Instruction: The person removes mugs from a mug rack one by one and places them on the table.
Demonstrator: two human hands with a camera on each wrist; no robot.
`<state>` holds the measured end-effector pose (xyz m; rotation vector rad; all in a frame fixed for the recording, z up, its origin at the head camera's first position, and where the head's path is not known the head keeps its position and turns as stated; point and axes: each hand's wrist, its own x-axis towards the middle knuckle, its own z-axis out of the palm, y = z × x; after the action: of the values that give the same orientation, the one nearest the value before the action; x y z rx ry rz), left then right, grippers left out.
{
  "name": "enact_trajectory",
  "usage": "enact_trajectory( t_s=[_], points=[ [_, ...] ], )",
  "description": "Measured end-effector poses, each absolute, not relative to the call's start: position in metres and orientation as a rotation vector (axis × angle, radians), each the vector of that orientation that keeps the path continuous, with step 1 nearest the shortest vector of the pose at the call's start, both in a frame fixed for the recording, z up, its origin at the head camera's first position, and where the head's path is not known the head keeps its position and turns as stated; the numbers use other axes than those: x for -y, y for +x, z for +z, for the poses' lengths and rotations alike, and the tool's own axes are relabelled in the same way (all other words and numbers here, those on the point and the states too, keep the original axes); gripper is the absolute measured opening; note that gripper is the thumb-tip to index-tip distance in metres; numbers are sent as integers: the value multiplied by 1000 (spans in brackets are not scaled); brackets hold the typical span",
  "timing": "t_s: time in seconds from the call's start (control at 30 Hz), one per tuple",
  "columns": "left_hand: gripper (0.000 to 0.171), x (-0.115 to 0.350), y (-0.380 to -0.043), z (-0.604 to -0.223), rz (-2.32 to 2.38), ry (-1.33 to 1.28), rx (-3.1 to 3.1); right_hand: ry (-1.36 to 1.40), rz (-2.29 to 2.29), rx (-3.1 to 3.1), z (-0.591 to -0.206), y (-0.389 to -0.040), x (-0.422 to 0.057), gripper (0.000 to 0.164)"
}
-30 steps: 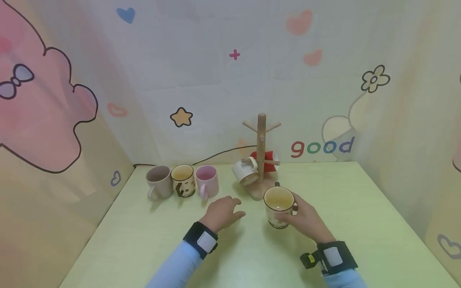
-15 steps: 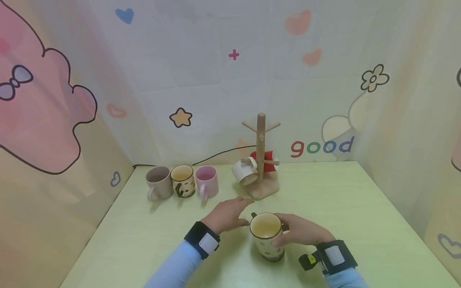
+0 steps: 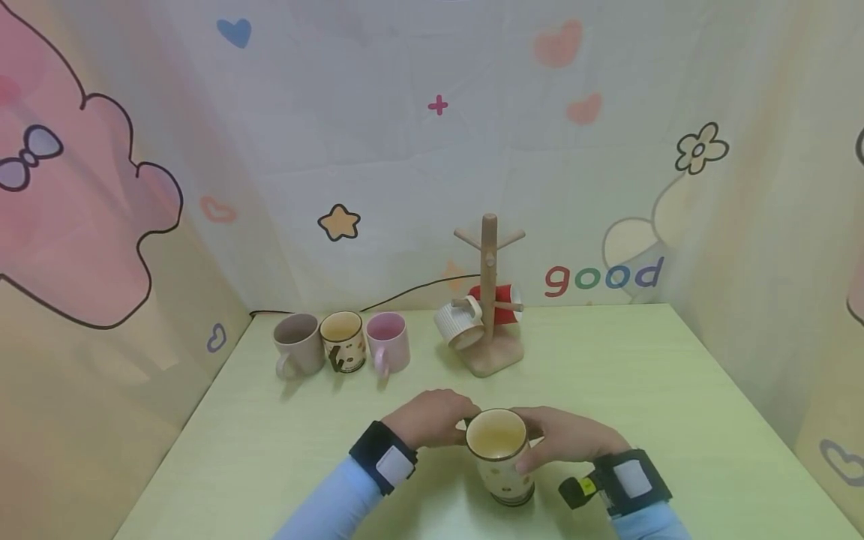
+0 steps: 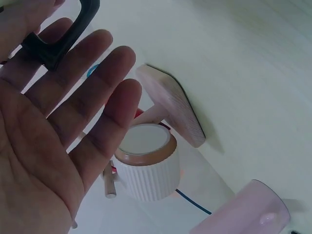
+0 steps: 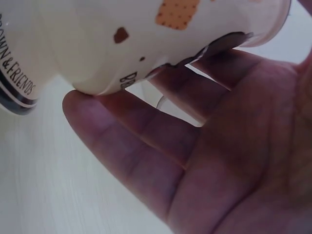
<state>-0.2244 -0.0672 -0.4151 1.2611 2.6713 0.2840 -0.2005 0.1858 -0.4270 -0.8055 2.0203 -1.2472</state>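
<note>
A cream mug (image 3: 502, 469) with a dark rim and small printed figures is off to the near side of the wooden mug tree, tilted a little. My right hand (image 3: 570, 435) grips its body from the right, thumb on the near side and fingers behind. From the left, my left hand (image 3: 435, 420) pinches the mug's dark handle (image 4: 61, 46) between thumb and forefinger; its other fingers are extended in the left wrist view. Printed lettering and a dark base band on the mug (image 5: 112, 44) show in the right wrist view.
The mug tree (image 3: 489, 277) stands at the back with a white ribbed mug (image 3: 459, 324) and a red mug (image 3: 504, 304) on its lower pegs. To its left, a grey mug (image 3: 300, 345), a second cream mug (image 3: 346, 349) and a pink mug (image 3: 389, 345) stand in a row.
The mug has come nearer to me and slightly left, its handle turned toward the left. My left hand has moved right and taken hold of the handle.
</note>
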Motion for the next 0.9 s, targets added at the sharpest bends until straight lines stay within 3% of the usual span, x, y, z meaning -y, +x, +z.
enact_trajectory(
  t_s=[0.27,0.63,0.9],
  points=[
    [6,69,-225,-414,414,1371,-2595,-828,-1281,-1984,-428,-202,-191,68],
    [5,76,-228,-419,559,1428,-2542,-702,-1364,-2015,-437,-197,-198,66],
    [6,86,-228,-420,675,1282,-2536,-643,-1432,-2187,-439,-196,-201,54]
  ],
)
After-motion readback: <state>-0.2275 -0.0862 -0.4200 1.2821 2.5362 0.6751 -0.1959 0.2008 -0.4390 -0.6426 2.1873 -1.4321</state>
